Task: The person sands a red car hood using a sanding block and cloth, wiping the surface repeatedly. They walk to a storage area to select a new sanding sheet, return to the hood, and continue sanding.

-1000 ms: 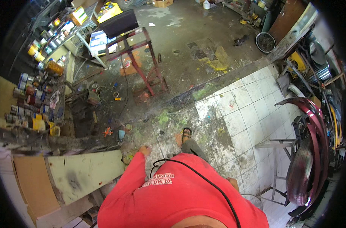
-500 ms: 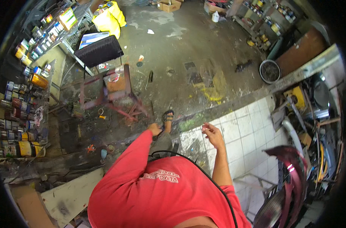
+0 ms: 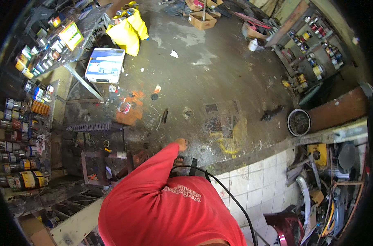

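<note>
One hand (image 3: 180, 144) is showing, my left, fingers curling shut on nothing, swinging over the stained floor (image 3: 219, 78) near the red metal stand (image 3: 97, 166); nothing is picked up yet.

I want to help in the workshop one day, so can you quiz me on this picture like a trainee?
1. True or false: the yellow bags stand on the white tiles.
2. The left hand shows over: A the grey floor, B the tiles, C a shelf.
3. Fill in: the thing nearest the bags is a white and blue ____.

Key: 1 false, they stand on the floor; 2 A; 3 box.
</note>
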A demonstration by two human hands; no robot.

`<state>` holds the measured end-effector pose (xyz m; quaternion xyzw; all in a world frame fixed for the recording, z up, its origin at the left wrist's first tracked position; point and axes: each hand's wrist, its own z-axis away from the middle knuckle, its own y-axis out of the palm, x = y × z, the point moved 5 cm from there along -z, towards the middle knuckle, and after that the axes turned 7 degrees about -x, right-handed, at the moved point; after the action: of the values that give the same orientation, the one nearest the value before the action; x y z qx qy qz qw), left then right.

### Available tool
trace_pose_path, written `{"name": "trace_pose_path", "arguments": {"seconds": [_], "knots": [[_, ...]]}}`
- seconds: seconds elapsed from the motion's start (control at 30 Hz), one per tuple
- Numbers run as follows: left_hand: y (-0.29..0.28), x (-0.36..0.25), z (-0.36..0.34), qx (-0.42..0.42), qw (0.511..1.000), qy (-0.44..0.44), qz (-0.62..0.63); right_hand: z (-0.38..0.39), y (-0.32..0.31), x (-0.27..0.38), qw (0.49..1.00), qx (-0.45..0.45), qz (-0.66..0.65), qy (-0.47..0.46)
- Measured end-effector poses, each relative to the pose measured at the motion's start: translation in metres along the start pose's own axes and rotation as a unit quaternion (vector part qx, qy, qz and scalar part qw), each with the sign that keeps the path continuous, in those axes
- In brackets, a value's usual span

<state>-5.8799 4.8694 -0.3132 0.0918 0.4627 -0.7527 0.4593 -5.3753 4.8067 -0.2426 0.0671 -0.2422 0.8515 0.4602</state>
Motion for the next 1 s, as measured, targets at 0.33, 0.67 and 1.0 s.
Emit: {"name": "trace_pose_path", "arguments": {"seconds": [0.33, 0.67, 1.0], "knots": [[-0.11, 0.119, -0.023, -0.01, 0.982, -0.181, -0.044, -0.142, 0.036, 0.227, 0.998, 0.063, -0.022, 0.004], [-0.179, 0.128, -0.09, -0.184, 0.851, -0.383, 0.308, -0.322, -0.056, 0.639, 0.993, 0.016, 0.09, -0.08], [-0.203, 0.145, -0.215, -0.032, 0.841, -0.409, 0.354, -0.247, 0.158, 1.077, 0.905, 0.031, 0.161, -0.393]]}}
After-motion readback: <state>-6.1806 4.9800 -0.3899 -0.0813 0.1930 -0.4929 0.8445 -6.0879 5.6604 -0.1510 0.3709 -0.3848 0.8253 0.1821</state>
